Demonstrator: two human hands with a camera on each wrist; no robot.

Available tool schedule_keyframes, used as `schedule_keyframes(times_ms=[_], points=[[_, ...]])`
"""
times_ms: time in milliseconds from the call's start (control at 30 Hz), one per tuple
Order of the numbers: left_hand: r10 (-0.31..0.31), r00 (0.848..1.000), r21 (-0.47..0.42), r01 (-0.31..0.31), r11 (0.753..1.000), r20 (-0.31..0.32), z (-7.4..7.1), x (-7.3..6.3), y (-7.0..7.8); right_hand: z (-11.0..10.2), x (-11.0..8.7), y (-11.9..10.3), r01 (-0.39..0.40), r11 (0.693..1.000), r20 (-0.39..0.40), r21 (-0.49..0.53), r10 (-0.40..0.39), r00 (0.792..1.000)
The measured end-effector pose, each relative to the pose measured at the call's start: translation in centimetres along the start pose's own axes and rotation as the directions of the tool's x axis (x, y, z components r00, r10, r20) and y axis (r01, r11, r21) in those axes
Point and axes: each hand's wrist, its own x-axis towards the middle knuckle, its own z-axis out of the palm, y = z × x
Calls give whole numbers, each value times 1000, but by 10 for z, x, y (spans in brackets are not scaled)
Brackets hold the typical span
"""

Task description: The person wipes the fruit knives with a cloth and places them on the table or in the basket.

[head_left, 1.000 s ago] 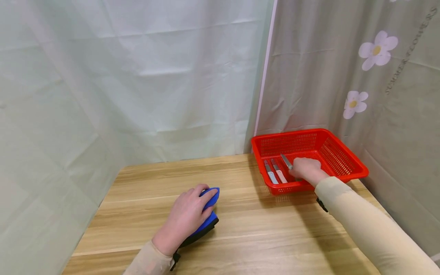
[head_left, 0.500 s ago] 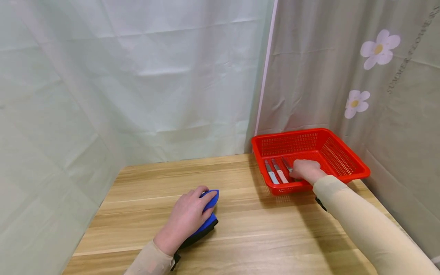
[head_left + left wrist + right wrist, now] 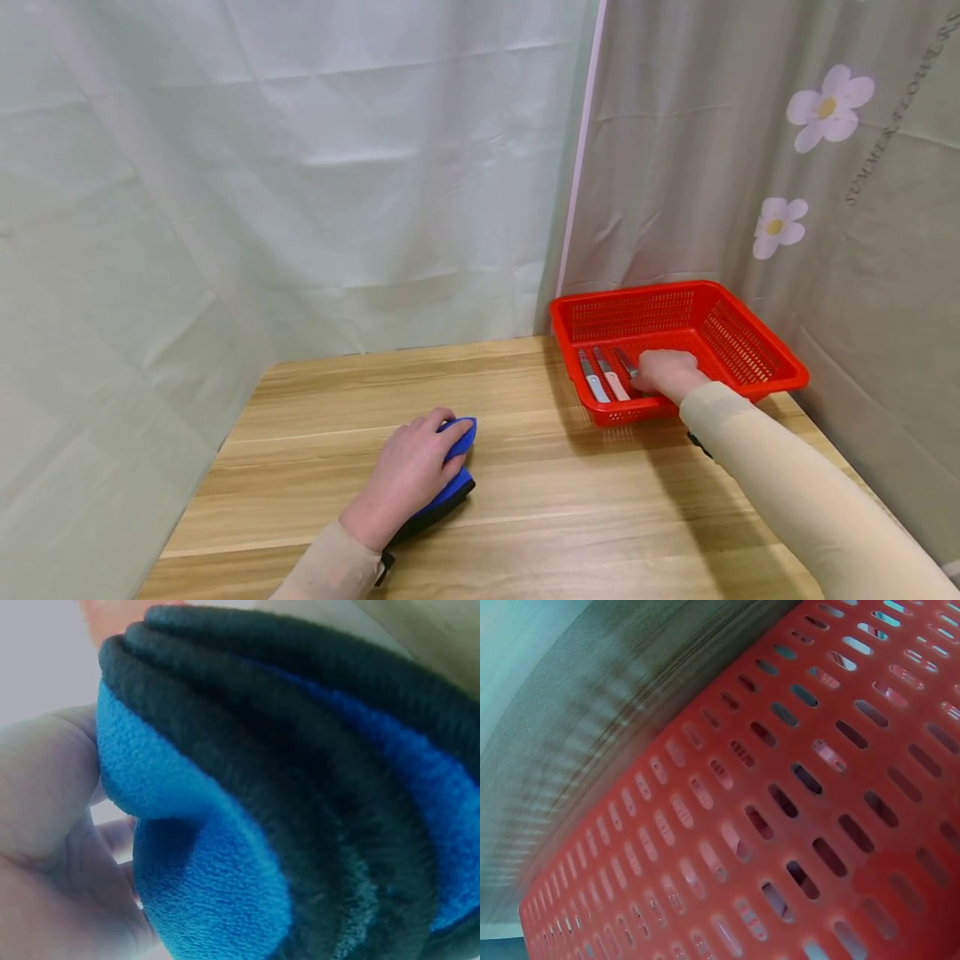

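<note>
My left hand (image 3: 408, 471) grips a folded blue cloth (image 3: 452, 490) with black edging above the wooden table. In the left wrist view the thick blue folds (image 3: 202, 892) fill most of the picture, with the thumb and fingers (image 3: 45, 787) at their left side. Over in the red basket (image 3: 633, 410), my right hand (image 3: 666, 372) holds a small knife (image 3: 626, 361), its blade pointing away and its handle hidden by the hand. Left of it lie a light-blue-handled knife (image 3: 596, 386) and a pink-handled knife (image 3: 617, 384), side by side. The basket wall hides the right hand in the right wrist view.
The wooden table (image 3: 525, 517) reaches back to a pale curtain (image 3: 375, 208). A greyish curtain with printed flowers (image 3: 828, 108) hangs close behind and right of the basket. The basket stands at the table's back right, its slotted wall (image 3: 705, 825) close to the right wrist camera.
The knife in my right hand has come down lower in the basket, and that hand has sunk slightly. My left hand and the cloth have barely shifted.
</note>
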Motion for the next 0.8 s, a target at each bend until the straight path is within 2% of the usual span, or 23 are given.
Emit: schedule_keyframes(times_ms=[233,433,633,800], points=[[-21,999,22,20,1000,45,6,1,-2,0,-6,-2,18,1000,-5,-20,-18,1000],[-20,997,90,13,996,76,11,1,0,-4,-13,-4,23,999,-36,-25,-24,999],[-23,994,122,10,992,105,16,-2,0,-9,-27,-10,63,997,-130,-44,-69,989],[-28,990,133,9,991,142,19,-2,0,-14,-44,-14,122,992,-227,-34,-127,966]])
